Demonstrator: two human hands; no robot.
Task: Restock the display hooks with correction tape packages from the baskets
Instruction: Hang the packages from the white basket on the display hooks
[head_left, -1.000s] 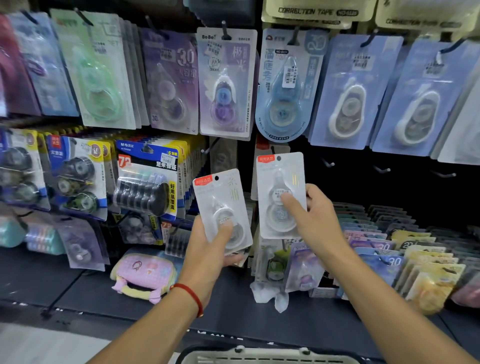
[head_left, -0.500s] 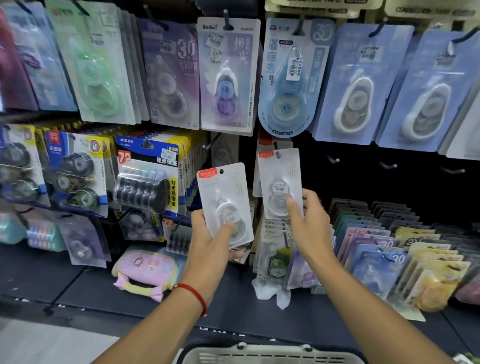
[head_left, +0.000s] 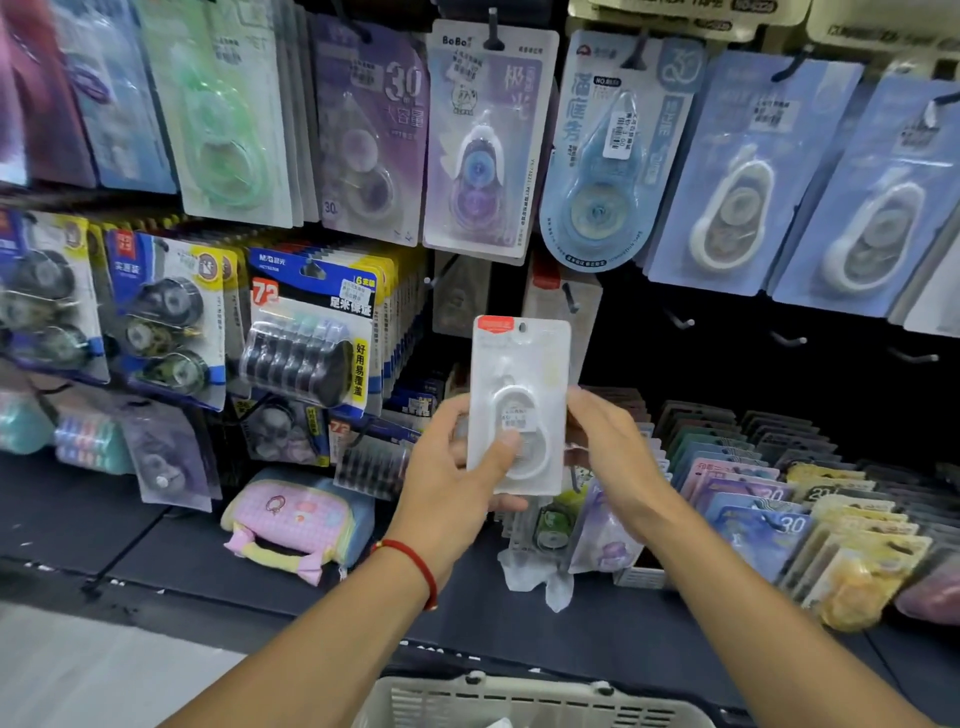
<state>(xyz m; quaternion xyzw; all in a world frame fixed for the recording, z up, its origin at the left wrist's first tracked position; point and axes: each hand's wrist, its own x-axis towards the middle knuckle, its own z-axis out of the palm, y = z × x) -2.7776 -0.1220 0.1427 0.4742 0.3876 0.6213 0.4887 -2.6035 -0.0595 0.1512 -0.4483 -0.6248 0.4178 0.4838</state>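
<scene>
One white pack (head_left: 517, 405) now stands upright at the centre of the frame, where a second ago two were held apart, one in each hand. The left hand (head_left: 457, 478) grips it low, thumb pressed over the blister front and fingers curled behind the card. The right hand (head_left: 605, 447) has come in from the hook area and sits just beside the pack's right edge, fingers bent toward it; whether it actually pinches the card or only touches it I cannot tell. The second pack is no longer in that hand (a white card (head_left: 558, 306) hangs on a hook (head_left: 571, 300) just above and behind, possibly that one). The left wrist wears a red string (head_left: 415, 566).

The view has tipped down slightly, so the basket (head_left: 524, 701) fills more of the bottom edge. Bare hooks (head_left: 787, 340) stick out of the dark panel at right centre, above rows of packs (head_left: 769, 499) filed on the shelf (head_left: 156, 551). A pink pouch (head_left: 291, 519) lies on the shelf at lower left.
</scene>
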